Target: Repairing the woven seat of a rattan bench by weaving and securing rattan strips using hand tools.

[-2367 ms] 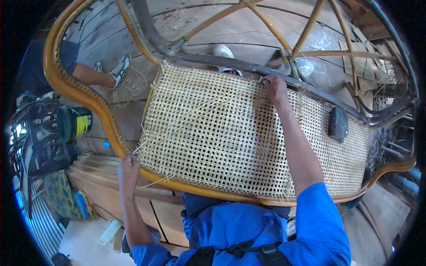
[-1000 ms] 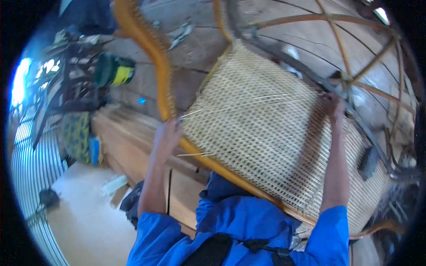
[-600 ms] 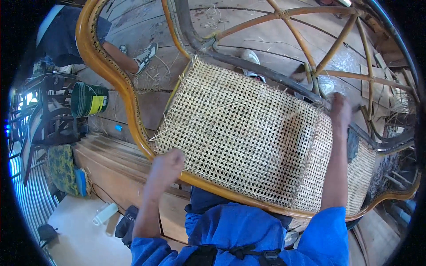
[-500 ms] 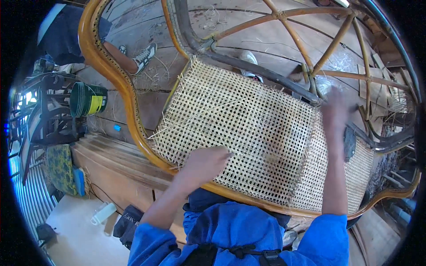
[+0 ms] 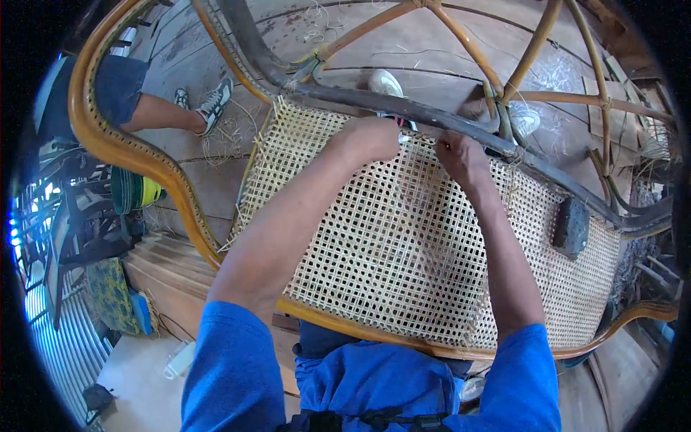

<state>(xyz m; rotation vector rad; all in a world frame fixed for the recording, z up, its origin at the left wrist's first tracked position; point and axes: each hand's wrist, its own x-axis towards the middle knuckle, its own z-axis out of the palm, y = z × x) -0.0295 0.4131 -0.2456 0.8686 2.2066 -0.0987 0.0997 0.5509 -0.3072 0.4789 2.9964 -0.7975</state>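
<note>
A panel of woven cane webbing (image 5: 389,237) lies across a curved, varnished wooden frame (image 5: 155,162), with loose strand ends along its left edge. Both my hands are at the panel's far edge, a short gap apart. My left hand (image 5: 371,140) is closed in a fist, knuckles up; what it grips is hidden. Just right of it my right hand (image 5: 466,160) has its fingers curled at the webbing's rim, and I cannot make out what is in them. A dark rectangular block (image 5: 571,227) rests on the webbing farther right.
Beyond the panel runs a dark pole (image 5: 403,108), with bamboo struts (image 5: 471,50) past it. Another person's leg and sneaker (image 5: 214,106) show at upper left. A green bucket (image 5: 128,191) stands left, near wooden boards (image 5: 173,259) and a pale bottle (image 5: 180,360).
My left hand has moved from the panel's near part to its far edge. My right hand has come left to that edge, away from the dark block. The view has shifted.
</note>
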